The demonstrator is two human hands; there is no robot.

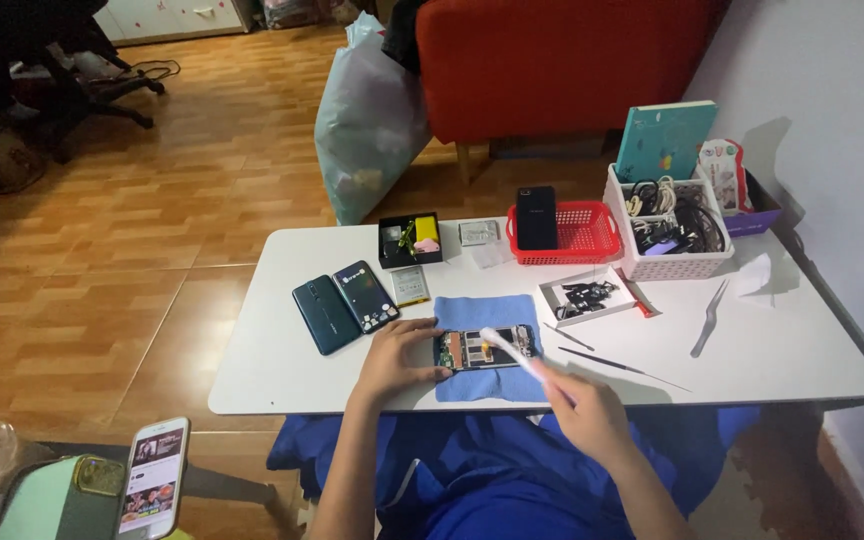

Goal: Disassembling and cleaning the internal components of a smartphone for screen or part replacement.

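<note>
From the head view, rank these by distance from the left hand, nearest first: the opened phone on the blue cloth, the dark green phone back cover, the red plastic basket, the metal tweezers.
1. Opened phone on the blue cloth: touching the left hand.
2. Dark green phone back cover: just left of it.
3. Red plastic basket: far right, toward the back.
4. Metal tweezers: farthest, on the right side of the table.

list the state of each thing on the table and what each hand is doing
opened phone: back off, insides showing, lying on the blue cloth
left hand: steadies the phone's left end
right hand: grip closed on a white tool, tip over the phone
dark phones: two, flat, side by side
red basket: holds a black phone standing upright
tweezers: lying loose
</note>
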